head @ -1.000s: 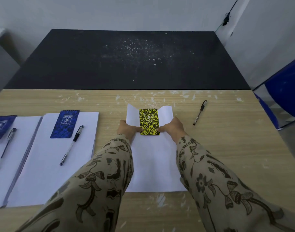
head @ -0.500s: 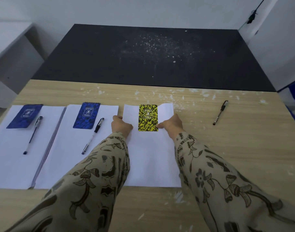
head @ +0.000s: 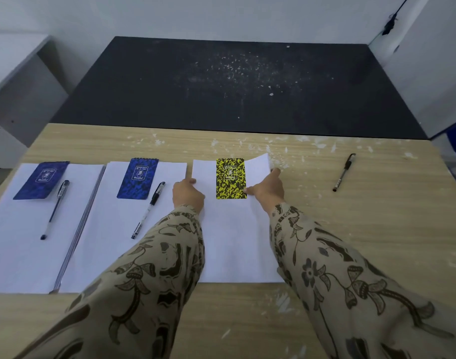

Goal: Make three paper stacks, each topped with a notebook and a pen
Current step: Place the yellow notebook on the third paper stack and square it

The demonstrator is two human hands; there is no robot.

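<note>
Yellow-and-black speckled notebook (head: 230, 178) lies at the far end of the 3rd white paper stack (head: 234, 242), no longer pinched at both near corners as it was 1 second ago. The left hand (head: 188, 194) has shifted to the stack's left edge; whether it grips cannot be told. The right hand (head: 269, 187), index finger straight, lies along the right edge, thumb touching the notebook's corner. A black pen (head: 344, 172) lies well apart on the wooden table (head: 377, 229).

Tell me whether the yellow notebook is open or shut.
Shut: the yellow notebook lies flat on the right paper stack, patterned cover up.
</note>
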